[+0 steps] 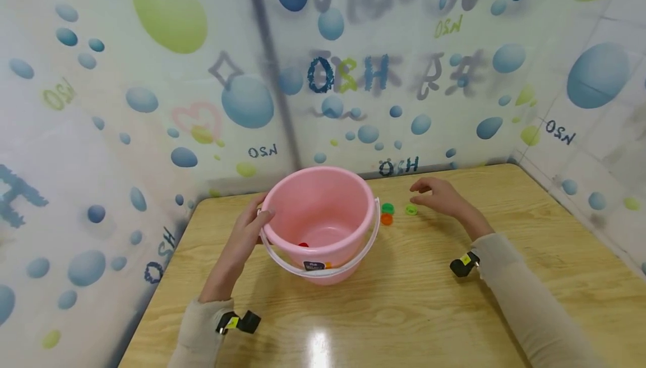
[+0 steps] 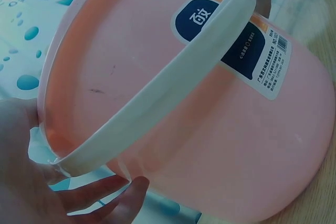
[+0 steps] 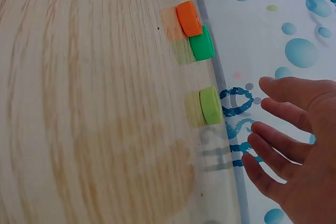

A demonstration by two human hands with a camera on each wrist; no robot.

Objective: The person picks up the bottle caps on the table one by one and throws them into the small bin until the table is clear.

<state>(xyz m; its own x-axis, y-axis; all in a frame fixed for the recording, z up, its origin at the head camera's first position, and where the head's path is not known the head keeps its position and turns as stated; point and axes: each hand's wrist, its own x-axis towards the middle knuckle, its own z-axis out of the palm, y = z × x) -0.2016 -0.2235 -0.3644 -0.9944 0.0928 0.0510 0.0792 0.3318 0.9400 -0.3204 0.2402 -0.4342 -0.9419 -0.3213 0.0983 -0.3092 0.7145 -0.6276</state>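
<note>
A pink bucket with a white handle stands on the table, a small red piece inside it. My left hand grips the left side of its rim, thumb over the edge and fingers outside. To the right of the bucket lie three round bottle caps: a green cap, an orange cap and a yellow-green cap. My right hand hovers beside the yellow-green cap with parted, slightly bent fingers. Nothing is between those fingers in the right wrist view.
The wooden table meets a patterned sheet close behind the bucket. That sheet also rises along both sides. A paper label is stuck on the bucket's front. Both wrists wear a small black camera.
</note>
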